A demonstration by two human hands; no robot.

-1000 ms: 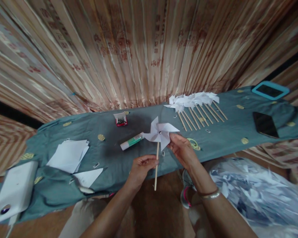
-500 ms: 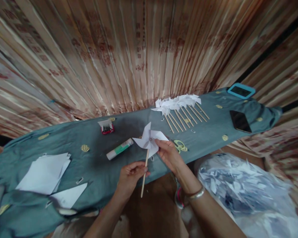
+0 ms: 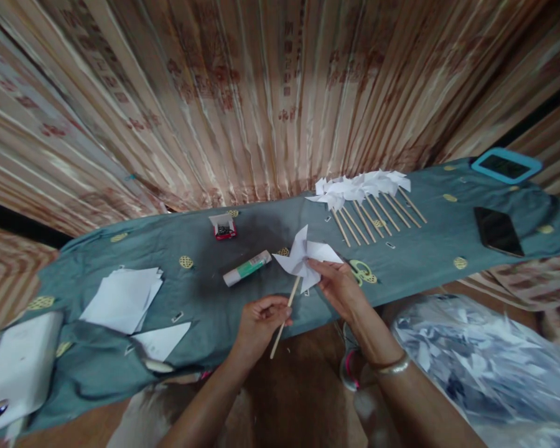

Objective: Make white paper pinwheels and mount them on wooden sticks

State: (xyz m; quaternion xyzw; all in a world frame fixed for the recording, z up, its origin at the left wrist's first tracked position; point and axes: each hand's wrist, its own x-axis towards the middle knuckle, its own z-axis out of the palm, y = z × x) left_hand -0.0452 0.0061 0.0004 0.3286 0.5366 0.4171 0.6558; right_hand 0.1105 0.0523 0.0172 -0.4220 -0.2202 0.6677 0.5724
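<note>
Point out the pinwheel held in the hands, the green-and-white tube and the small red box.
Pinwheel (image 3: 298, 259): head view, on its white paper blades.
Green-and-white tube (image 3: 248, 268): head view, on the green band along its side.
Small red box (image 3: 224, 236): head view, on its front wall.

Domestic room, apparently, in use for paper craft. Floral-patterned curtain (image 3: 242, 124) hangs in folds behind. Green cloth-draped counter (image 3: 448, 230) with pineapple motifs (image 3: 185, 262) carries stack of white paper (image 3: 121, 302), glue stick (image 3: 247, 268), row of paper pinwheels (image 3: 364, 186).
</note>
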